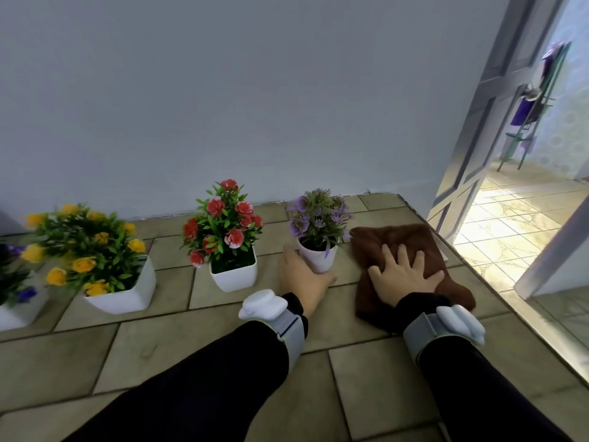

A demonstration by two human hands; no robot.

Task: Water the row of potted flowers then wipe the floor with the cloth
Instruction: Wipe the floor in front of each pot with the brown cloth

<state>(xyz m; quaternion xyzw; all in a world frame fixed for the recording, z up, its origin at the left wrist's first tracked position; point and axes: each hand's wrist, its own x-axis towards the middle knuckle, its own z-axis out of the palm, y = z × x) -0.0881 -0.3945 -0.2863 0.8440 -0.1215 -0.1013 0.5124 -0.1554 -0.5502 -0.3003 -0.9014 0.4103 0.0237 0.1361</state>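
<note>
A row of potted flowers stands on the tiled floor point(223, 352) along the wall. From the right: a small round white pot with purple flowers point(318, 228), a square white pot with red flowers point(223, 224), a larger white pot with yellow flowers point(86, 247), and a pot with blue flowers point(16, 282) cut off at the left edge. My left hand point(301, 275) is wrapped around the base of the purple flower pot. A brown cloth point(398, 240) lies flat on the floor to the right of that pot. My right hand point(403, 275) presses flat on it, fingers spread.
A plain grey wall runs behind the pots. An open door point(484, 116) at the right leads to a sunlit tiled room beyond a raised threshold point(522, 317). A metal rack with purple items point(529, 106) stands in that room.
</note>
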